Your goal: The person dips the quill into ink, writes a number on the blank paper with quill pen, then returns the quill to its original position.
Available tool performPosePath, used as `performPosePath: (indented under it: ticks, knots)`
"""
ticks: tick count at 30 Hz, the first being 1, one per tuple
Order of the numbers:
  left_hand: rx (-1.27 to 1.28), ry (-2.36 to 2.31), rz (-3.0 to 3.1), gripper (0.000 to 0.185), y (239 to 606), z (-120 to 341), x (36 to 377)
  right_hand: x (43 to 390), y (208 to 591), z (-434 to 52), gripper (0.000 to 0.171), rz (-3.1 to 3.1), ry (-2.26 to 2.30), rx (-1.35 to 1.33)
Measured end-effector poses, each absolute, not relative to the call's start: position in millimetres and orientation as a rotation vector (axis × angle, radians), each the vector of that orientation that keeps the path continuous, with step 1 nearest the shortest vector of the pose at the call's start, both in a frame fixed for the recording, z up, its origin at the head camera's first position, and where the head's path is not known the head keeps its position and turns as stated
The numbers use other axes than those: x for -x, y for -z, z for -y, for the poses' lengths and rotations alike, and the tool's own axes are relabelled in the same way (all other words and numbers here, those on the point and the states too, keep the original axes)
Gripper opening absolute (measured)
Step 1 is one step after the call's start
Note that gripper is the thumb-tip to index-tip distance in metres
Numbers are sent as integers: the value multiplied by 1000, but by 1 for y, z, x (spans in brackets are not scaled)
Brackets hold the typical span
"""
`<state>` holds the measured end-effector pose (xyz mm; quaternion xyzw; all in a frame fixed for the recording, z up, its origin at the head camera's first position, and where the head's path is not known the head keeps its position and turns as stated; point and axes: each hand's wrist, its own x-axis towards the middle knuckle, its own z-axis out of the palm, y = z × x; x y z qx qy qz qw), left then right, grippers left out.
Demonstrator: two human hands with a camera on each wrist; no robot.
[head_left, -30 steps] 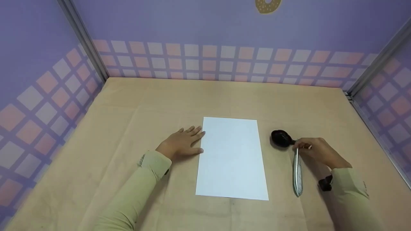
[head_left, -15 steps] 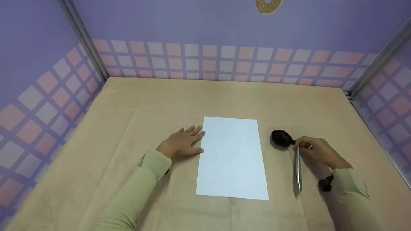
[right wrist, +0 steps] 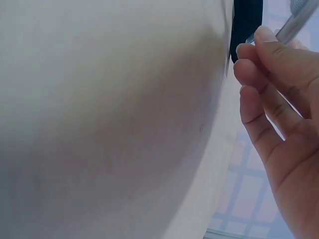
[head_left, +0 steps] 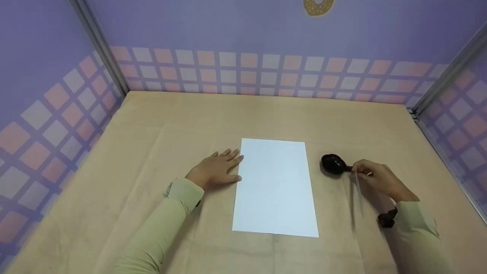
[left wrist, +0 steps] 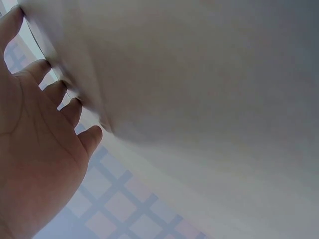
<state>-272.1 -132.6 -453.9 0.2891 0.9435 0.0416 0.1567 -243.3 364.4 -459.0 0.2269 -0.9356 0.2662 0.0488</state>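
Quill pen [head_left: 358, 192] pinched in right hand [head_left: 374, 179] beside ink pot [head_left: 332, 164]; left hand [head_left: 217, 170] flat at paper [head_left: 274, 188] edge. Likely next: dipping.

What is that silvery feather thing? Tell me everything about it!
It looks like a silvery feather pen, long and thin, blurred in the head view. The right hand pinches its top end beside a shiny round black pot. It slants down toward the tan table, right of the white paper, not touching it.

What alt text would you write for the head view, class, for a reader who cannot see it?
A right hand pinches a silver feather pen beside a black inkpot; the left hand rests flat on the tan table at the white paper's left edge.
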Motion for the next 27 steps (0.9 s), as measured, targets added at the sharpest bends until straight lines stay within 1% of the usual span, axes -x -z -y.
performPosePath:
  ticks: [5,13,18,27]
  knots:
    - [-829,-124,-2702,76,454,133,272,244,461,-365,25,2825,-868,-677]
    - [-830,-120,-2691,76,453,133,272,242,462,-366,22,2777,-938,-677]
    - [-825,-112,-2681,76,454,133,273,240,461,-367,15,2761,-1014,-674]
    - [-823,-112,-2672,76,454,132,274,240,463,-366,12,2741,-1106,-599]
